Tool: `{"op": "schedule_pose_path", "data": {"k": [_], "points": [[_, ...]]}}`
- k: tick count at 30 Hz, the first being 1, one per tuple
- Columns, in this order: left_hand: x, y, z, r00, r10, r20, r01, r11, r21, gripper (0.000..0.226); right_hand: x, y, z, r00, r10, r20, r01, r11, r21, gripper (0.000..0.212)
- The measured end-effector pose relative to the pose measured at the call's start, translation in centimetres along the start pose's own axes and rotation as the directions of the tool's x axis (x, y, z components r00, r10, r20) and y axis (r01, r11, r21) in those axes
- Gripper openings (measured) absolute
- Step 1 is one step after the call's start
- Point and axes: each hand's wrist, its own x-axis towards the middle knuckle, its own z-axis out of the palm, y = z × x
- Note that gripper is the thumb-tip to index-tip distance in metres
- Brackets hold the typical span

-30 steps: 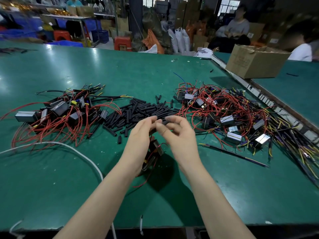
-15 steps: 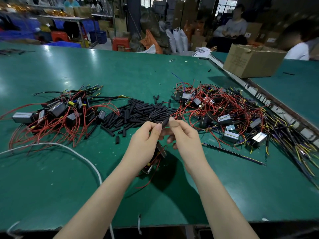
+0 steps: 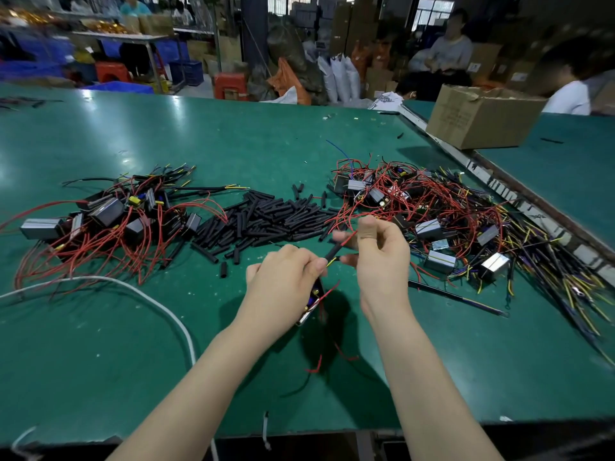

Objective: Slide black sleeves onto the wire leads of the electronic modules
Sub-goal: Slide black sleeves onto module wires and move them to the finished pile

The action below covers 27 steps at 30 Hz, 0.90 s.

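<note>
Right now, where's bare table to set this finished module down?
Bare green mat lies near the front edge, right of the hands, and left between the white cable and the edge. The band holding both module piles and the black sleeves is crowded.

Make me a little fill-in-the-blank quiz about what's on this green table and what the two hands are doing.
1. The loose black sleeves lie in a pile ____ the two heaps of wired modules.
2. The black sleeve being fitted is pinched by the ____ hand.
3. The left hand holds a module whose dangling wires are ____.
4. The cardboard box stands at the table's far ____ corner.

Missing words: between; right; red; right
</note>
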Motion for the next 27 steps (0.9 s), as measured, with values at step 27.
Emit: {"op": "schedule_pose_path", "data": {"k": [27], "points": [[0.8, -1.1, 0.5, 0.974, -0.157, 0.162, 0.215, 0.441, -0.871, 0.024, 1.8, -0.6, -0.5, 0.979, 0.107, 0.173, -0.093, 0.992, -0.09, 0.013]]}}
